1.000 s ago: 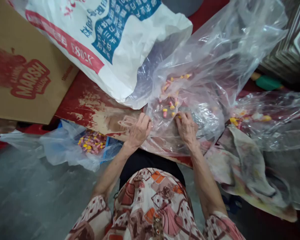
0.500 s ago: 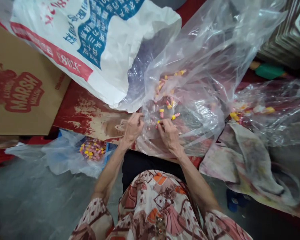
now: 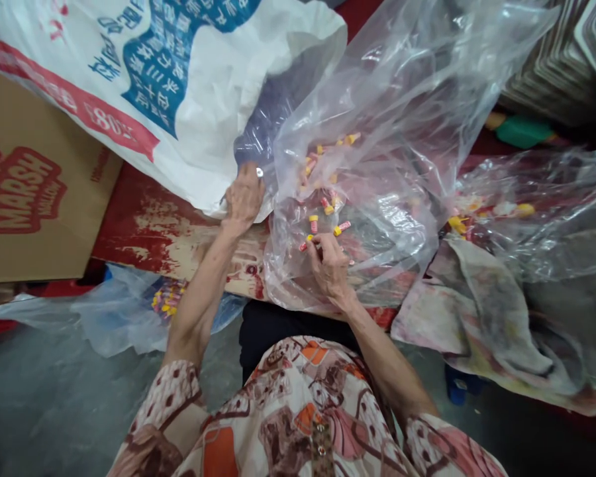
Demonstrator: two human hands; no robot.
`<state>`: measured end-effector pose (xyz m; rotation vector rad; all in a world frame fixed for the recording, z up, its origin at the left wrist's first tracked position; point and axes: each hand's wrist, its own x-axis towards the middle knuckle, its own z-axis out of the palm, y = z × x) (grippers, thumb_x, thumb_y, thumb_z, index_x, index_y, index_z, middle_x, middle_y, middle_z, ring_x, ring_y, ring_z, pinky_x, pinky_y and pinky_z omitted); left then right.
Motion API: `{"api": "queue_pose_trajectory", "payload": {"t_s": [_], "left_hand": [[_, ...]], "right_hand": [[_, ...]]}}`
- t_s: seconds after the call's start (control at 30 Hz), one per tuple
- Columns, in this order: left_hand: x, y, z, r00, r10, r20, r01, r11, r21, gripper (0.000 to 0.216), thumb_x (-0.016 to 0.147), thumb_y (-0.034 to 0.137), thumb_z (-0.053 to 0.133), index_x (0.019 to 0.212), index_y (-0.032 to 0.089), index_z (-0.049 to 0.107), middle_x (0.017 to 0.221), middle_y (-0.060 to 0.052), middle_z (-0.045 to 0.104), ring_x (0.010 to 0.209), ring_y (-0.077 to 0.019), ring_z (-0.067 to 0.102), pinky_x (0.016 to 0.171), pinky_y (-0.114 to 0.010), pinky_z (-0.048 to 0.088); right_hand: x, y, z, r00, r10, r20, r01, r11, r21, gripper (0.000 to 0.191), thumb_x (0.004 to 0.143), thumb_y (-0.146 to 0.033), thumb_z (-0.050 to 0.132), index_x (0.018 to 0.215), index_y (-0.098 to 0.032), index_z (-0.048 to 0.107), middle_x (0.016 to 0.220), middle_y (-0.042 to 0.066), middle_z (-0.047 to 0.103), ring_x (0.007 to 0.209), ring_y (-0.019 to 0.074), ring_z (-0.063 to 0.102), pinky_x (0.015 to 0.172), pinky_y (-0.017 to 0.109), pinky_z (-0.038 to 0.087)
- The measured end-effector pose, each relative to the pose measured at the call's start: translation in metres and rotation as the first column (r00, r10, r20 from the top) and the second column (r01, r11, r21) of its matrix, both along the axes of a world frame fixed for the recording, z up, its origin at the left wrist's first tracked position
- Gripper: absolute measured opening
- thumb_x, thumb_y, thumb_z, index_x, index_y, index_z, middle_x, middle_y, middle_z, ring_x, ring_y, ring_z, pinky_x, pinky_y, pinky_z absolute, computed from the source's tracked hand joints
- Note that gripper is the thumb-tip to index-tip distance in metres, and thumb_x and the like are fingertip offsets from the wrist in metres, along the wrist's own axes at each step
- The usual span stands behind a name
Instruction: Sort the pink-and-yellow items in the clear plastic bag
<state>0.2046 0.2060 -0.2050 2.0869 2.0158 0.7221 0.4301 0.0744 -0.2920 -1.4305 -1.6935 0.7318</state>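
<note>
From the head camera, the left hand (image 3: 244,193) reaches up and closes on the lower edge of a big white sack (image 3: 189,86) printed in blue and red, at the spot where the sack meets a large clear plastic bag (image 3: 392,132). The fingers curl over that edge; whether they pinch the sack alone or the clear film as well is hard to tell.

The right hand (image 3: 329,264) lies on the clear bag's lower part, fingers bent, with its fingertips on a small pink-and-yellow piece (image 3: 305,243); it seems to grip it through the film, though the glare makes this unsure. More such small pieces (image 3: 322,192) lie scattered inside the bag just above the hand.

The bag rests on a worn red board (image 3: 153,225). To the left stands a brown cardboard box (image 3: 30,192) with red lettering. Below the board, a bluish plastic bag (image 3: 119,318) holds another heap of the coloured pieces. On the right lie a stained cloth (image 3: 481,318) and a second clear bag (image 3: 541,212). The person's patterned sleeves and lap fill the bottom edge.
</note>
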Motion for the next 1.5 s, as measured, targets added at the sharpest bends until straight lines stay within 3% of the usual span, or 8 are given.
{"api": "queue_pose_trajectory", "payload": {"t_s": [0.23,0.4,0.53,0.67,0.83,0.97,1.23,1.5], "left_hand": [[0.013,-0.100,0.020,0.896,0.056,0.440,0.025,0.984,-0.177,0.029,0.103,0.044,0.068,0.122,0.023,0.070,0.090,-0.001,0.075,0.059,-0.0117,0.060,0.056,-0.025,0.051],[0.021,-0.149,0.008,0.852,0.045,0.522,0.151,0.932,-0.328,0.047,0.103,0.056,0.065,0.132,0.019,0.070,0.091,-0.004,0.079,0.059,-0.0126,0.062,0.054,-0.023,0.050],[0.020,-0.147,0.003,0.966,-0.085,0.244,0.141,0.964,-0.223,0.035,0.111,0.047,0.057,0.130,0.021,0.071,0.097,-0.006,0.079,0.079,-0.0189,0.074,0.076,-0.030,0.062],[0.023,-0.135,-0.012,0.967,-0.245,-0.062,0.225,0.945,-0.237,0.024,0.113,0.035,0.053,0.125,0.020,0.068,0.120,-0.016,0.079,0.111,-0.0298,0.077,0.100,-0.043,0.062],[0.029,-0.117,-0.019,0.950,-0.292,-0.111,0.237,0.906,-0.351,0.018,0.112,0.031,0.055,0.122,0.020,0.067,0.117,-0.013,0.077,0.108,-0.0275,0.077,0.096,-0.035,0.058],[0.026,-0.109,0.001,0.942,-0.331,-0.049,0.283,0.868,-0.407,0.010,0.109,0.025,0.062,0.117,0.022,0.067,0.099,-0.004,0.076,0.096,-0.0225,0.075,0.086,-0.029,0.054],[0.053,-0.125,-0.003,0.962,-0.238,-0.134,0.158,0.886,-0.437,0.007,0.111,0.018,0.064,0.118,0.016,0.066,0.114,-0.015,0.079,0.105,-0.0276,0.076,0.090,-0.037,0.056],[0.060,-0.161,-0.018,0.991,-0.135,-0.013,0.124,0.937,-0.327,0.009,0.115,0.020,0.060,0.118,0.022,0.068,0.120,-0.010,0.081,0.113,-0.0273,0.080,0.094,-0.039,0.065]], "right_hand": [[-0.010,0.010,0.011,0.936,-0.208,-0.283,0.163,0.971,-0.172,0.031,0.114,-0.045,0.054,0.094,-0.024,0.063,0.092,0.003,0.072,0.078,0.0180,0.063,0.078,0.030,0.049],[-0.042,-0.001,0.021,0.718,-0.329,-0.614,0.109,0.923,-0.368,0.042,0.110,-0.062,0.055,0.090,-0.025,0.057,0.080,-0.001,0.065,0.063,0.0152,0.054,0.062,0.029,0.047],[-0.035,-0.011,0.023,0.855,-0.097,-0.509,-0.051,0.962,-0.269,0.033,0.114,-0.046,0.050,0.093,-0.025,0.063,0.084,0.000,0.068,0.073,0.0168,0.062,0.075,0.031,0.055],[0.012,-0.005,0.014,0.963,-0.143,-0.229,0.133,0.989,-0.057,0.028,0.115,-0.033,0.045,0.108,-0.021,0.070,0.108,0.009,0.073,0.100,0.0222,0.068,0.099,0.039,0.056],[0.047,0.018,0.002,0.974,-0.203,0.100,0.213,0.972,-0.098,0.035,0.116,-0.027,0.044,0.144,-0.023,0.065,0.133,0.015,0.067,0.109,0.0264,0.069,0.091,0.038,0.056],[0.048,0.031,-0.001,0.974,-0.080,0.212,0.118,0.978,-0.171,0.024,0.114,-0.034,0.053,0.127,-0.022,0.071,0.127,0.015,0.067,0.097,0.0253,0.066,0.085,0.037,0.052],[0.083,0.021,-0.013,0.970,-0.146,0.196,0.160,0.986,-0.055,0.036,0.115,-0.047,0.045,0.108,-0.022,0.070,0.110,0.018,0.069,0.096,0.0325,0.066,0.083,0.049,0.056],[0.056,-0.012,0.027,0.980,-0.050,-0.191,0.049,0.999,-0.011,0.053,0.110,-0.063,0.056,0.157,-0.037,0.056,0.106,0.011,0.073,0.066,0.0268,0.064,0.066,0.049,0.057]]}}
